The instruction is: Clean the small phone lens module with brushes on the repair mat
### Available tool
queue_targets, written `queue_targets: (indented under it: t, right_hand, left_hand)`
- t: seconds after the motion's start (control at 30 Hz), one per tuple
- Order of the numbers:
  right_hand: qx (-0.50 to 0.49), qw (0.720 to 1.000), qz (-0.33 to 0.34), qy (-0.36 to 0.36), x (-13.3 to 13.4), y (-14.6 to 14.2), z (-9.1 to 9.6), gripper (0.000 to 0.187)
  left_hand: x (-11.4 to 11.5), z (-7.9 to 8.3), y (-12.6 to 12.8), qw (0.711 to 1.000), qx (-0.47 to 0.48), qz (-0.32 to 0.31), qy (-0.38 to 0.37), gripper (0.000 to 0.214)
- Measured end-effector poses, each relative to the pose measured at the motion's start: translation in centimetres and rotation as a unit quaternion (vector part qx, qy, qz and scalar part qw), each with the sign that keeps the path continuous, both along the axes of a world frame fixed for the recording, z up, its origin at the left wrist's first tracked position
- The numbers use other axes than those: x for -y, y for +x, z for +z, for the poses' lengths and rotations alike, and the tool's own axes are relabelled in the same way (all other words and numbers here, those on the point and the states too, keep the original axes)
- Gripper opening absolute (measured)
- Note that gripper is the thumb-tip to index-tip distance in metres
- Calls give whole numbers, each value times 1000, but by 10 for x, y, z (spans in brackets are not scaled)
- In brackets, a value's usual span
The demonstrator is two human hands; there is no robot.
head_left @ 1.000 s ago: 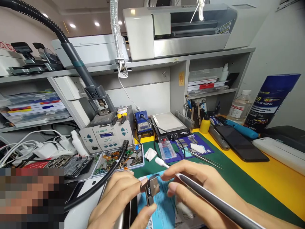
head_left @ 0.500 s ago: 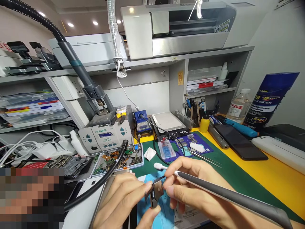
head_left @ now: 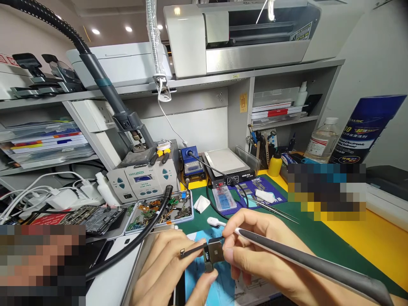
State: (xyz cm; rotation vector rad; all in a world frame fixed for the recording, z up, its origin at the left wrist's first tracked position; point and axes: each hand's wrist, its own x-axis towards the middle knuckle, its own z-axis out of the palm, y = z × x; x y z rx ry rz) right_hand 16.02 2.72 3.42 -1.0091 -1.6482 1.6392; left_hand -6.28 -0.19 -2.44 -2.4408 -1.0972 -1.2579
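Note:
In front of me, my left hand [head_left: 174, 270] grips a small phone camera module [head_left: 215, 252] between thumb and bent fingers. The module has a dark metallic face with a tiny printed square, and a thin dark flex strip [head_left: 193, 250] sticks out to its left. On the module's right side, the fingertips of my right hand [head_left: 258, 244] touch or nearly touch it. A toothbrush [head_left: 296, 257] with a dark grey and white handle lies through my right hand, its white head showing beyond the fingers. Blue paper [head_left: 199, 280] lies below the module.
At left are a tray of circuit parts [head_left: 191, 217], a black hose [head_left: 140, 238], a hot air station [head_left: 146, 182] and a blurred patch. Further back stand a heating plate [head_left: 228, 161] and tweezers [head_left: 280, 211]. A spray can [head_left: 366, 127] and a bottle [head_left: 323, 138] stand right.
The camera module has turned in my fingers, so its flat face and side strip show more fully. My right hand and the toothbrush stay nearly in place.

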Motion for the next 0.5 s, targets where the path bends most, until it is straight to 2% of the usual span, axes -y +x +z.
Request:
queue_targets:
  t: [0.23,0.5]
  right_hand:
    - [-20,1000,-2,-10,0,-1,-3,23]
    - [-70,997,17,-35,-4,3,-21,12]
  left_hand:
    - [1,3,0,1000,-16,-13,4,39]
    - [0,-1,2,999,-6,-33,11,46]
